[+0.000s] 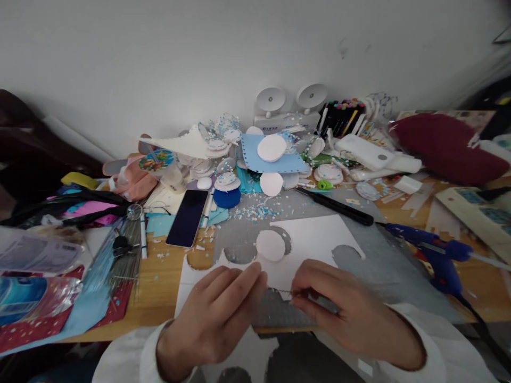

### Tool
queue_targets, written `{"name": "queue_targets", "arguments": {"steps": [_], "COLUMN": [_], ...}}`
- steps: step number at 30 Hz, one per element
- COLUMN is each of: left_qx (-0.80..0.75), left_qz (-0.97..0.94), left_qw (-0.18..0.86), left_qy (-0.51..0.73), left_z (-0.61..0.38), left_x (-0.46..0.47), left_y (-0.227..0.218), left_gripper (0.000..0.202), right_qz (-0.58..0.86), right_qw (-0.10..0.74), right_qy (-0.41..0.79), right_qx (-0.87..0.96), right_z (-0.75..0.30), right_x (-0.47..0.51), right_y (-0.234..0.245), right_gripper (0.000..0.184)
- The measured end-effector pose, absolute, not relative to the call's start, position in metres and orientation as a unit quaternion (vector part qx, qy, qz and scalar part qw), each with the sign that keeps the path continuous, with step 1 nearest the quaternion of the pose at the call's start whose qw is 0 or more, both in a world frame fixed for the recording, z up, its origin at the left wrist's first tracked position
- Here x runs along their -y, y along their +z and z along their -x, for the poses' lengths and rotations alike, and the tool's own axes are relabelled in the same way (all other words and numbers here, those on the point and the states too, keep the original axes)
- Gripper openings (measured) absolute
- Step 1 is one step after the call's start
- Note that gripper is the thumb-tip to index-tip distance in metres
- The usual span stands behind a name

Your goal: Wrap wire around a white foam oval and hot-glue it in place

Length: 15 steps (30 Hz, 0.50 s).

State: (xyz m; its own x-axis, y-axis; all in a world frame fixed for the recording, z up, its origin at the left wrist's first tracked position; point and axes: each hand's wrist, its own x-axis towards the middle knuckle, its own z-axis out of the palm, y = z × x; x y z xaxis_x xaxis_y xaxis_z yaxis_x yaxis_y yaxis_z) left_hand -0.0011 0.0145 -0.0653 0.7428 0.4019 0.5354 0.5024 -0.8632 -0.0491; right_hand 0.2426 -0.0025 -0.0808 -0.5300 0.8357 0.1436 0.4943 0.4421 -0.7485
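A white foam sheet (315, 236) with round holes cut out of it lies on a grey cutting mat (375, 266). My left hand (217, 314) rests flat on the sheet with its fingers stretched forward. My right hand (345, 311) is closed in a pinch at the sheet's cut edge, around something thin that I cannot make out. A loose white foam disc (270, 245) lies on the sheet just beyond my fingertips.
A black phone (187, 217) lies at the left of the mat. A blue glue gun (435, 252) and a black pen (337, 207) lie to the right. White discs (271, 148), blue foam, markers (343, 119) and scraps crowd the back. Coloured sheets and bags pile up at the left.
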Motion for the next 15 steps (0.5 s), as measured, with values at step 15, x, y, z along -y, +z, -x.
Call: {"name": "queue_targets", "arguments": {"steps": [15], "left_qx": [0.395], "left_qz": [0.832], "left_qw": [-0.297], "left_qy": [-0.253], "left_z": [-0.007], "left_x": [-0.015], "left_y": [-0.067], "left_gripper": [0.010], "right_qz": [0.382], "right_qw": [0.296], "right_qy": [0.183], "right_qx": [0.856], "right_z": [-0.242], "right_x": [0.002], "right_y": [-0.092], "right_gripper": [0.010]}}
